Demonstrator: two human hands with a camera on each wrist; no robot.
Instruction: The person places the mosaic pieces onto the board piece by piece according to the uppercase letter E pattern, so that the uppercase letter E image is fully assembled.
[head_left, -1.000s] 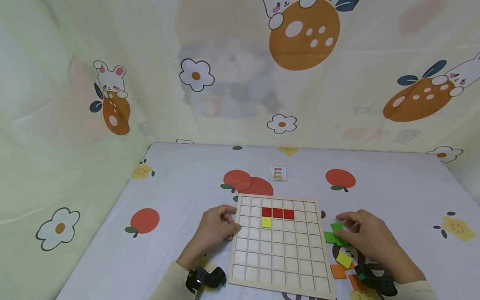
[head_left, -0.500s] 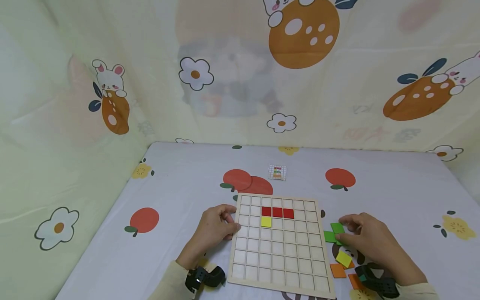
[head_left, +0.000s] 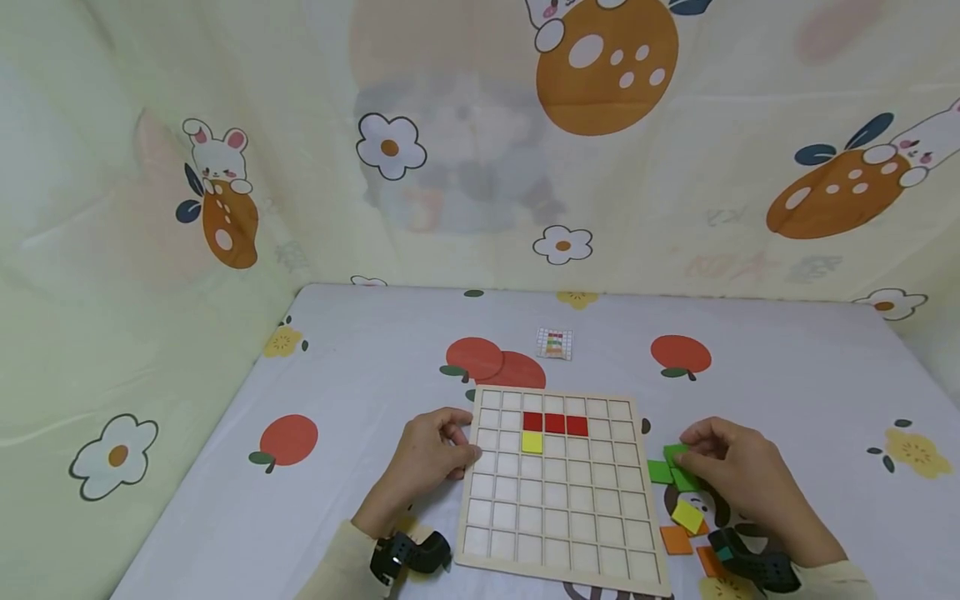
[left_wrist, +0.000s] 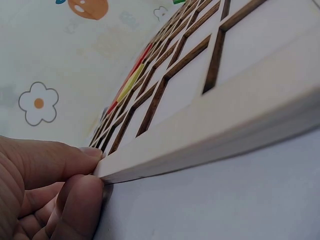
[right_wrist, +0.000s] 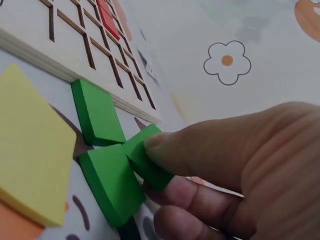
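Observation:
At the left edge of a wooden grid board [head_left: 561, 492], my left hand [head_left: 431, 450] holds the rim between thumb and curled fingers; the left wrist view has the thumb [left_wrist: 60, 162] against the edge. Three red tiles [head_left: 555, 425] form a row in the board, with one yellow tile [head_left: 532, 442] below the leftmost. Right of the board, my right hand [head_left: 738, 462] pinches a green tile [right_wrist: 141, 150] by thumb and fingers. Touching it are a second green tile [right_wrist: 111, 182] and a third green tile [right_wrist: 97, 114] by the board's side.
A loose yellow tile [head_left: 687, 517] and orange tiles [head_left: 677, 540] lie nearer me, right of the board. Beyond the board sits a small card [head_left: 554, 344] printed with a coloured grid. A patterned curtain [head_left: 465, 167] rises behind the table.
My right thumb has shifted from the lower green tile to the upper one, and thumb and fingers have drawn closer together on it. My left hand stays at the board's edge.

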